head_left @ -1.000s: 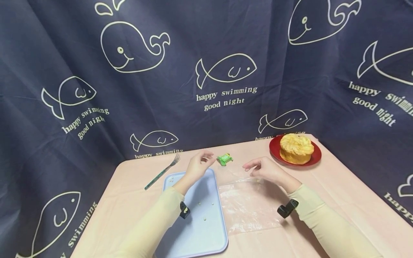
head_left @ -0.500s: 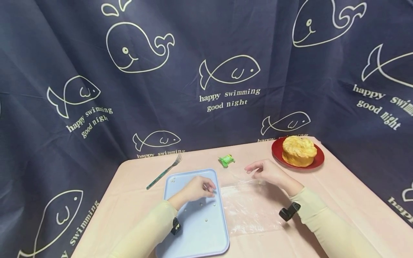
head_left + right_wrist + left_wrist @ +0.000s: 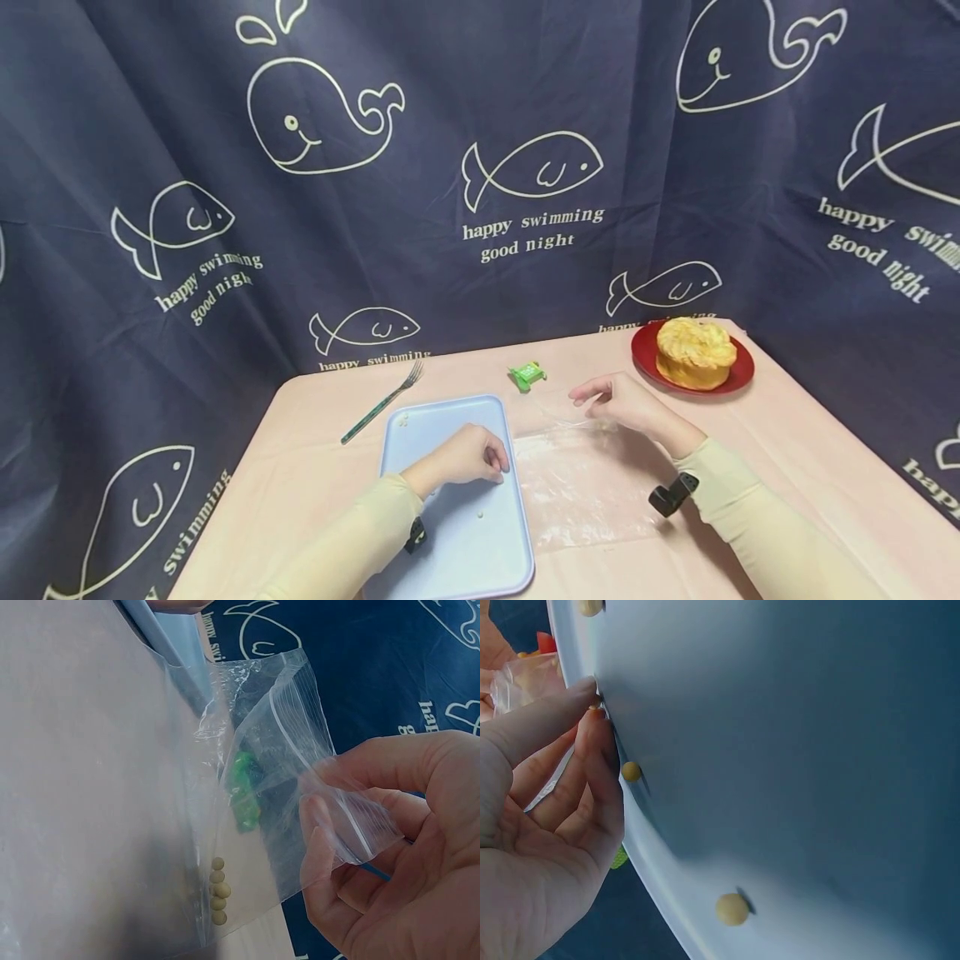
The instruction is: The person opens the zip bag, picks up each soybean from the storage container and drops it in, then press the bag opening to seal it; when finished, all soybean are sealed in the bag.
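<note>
My left hand [image 3: 474, 454] is over the right side of the blue tray [image 3: 442, 550]. In the left wrist view, its thumb and fingertip pinch a small round soybean [image 3: 595, 703] at the tray's rim. Other soybeans [image 3: 732, 909] lie on the tray nearby. My right hand [image 3: 618, 400] holds the mouth of a clear zip bag [image 3: 577, 492] by its top edge. The bag lies flat on the table right of the tray, its mouth lifted. Several soybeans [image 3: 218, 892] are inside, seen through the plastic in the right wrist view.
A green-wrapped candy [image 3: 528, 375] lies beyond the bag. At the back right, a red plate [image 3: 645, 367] bears a round golden bread [image 3: 696, 354]. Left of the tray lies a fork [image 3: 382, 404]. A dark blue curtain [image 3: 420, 250] hangs behind the table.
My left hand has come back from near the bag's mouth to the tray, then moved slightly right, and now pinches a soybean. The right hand stays at the bag's mouth.
</note>
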Available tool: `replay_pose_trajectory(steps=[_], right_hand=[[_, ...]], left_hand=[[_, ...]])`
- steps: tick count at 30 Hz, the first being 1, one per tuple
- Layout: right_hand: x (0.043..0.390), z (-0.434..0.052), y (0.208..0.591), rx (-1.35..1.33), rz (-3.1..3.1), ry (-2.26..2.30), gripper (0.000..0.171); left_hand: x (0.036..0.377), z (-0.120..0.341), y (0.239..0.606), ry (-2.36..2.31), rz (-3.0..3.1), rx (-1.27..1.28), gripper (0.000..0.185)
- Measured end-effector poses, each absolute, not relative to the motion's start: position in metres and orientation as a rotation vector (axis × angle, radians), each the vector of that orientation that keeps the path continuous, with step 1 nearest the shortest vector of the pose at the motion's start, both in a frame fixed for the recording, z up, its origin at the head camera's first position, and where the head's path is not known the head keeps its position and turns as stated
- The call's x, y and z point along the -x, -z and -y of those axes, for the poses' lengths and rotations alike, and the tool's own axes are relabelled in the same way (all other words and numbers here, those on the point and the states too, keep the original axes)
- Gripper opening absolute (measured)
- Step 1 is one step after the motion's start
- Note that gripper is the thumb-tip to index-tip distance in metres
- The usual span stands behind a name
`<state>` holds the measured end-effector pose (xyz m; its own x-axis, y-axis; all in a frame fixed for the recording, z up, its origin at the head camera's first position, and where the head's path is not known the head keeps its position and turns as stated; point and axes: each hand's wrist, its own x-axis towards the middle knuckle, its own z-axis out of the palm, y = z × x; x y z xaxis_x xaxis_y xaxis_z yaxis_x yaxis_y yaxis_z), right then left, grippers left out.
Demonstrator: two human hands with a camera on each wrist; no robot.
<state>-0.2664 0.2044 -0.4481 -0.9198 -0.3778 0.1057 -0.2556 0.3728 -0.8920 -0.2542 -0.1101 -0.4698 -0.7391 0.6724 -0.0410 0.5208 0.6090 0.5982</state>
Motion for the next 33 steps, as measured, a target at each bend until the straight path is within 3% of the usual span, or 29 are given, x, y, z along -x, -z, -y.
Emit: replay_pose_trajectory(steps=[7,15,33], right_hand=[[0.265,-0.206,0.447,0.576,-2.514,1.603,0.038],[0.264,-0.205,0.446,0.612,-2.523,1.601,0.04],[0.265,-0.205,0.448,0.603,-2.55,1.56,0.039]], left_hand=[[0.258,0.107,0.467,-0.922,-2.52,-0.974,0.014],[0.268,0.099,0.44,-1.138,-2.495,-1.02,0.006],[0.283,0.046,0.406,-1.257,-2.746,-1.048,0.008]])
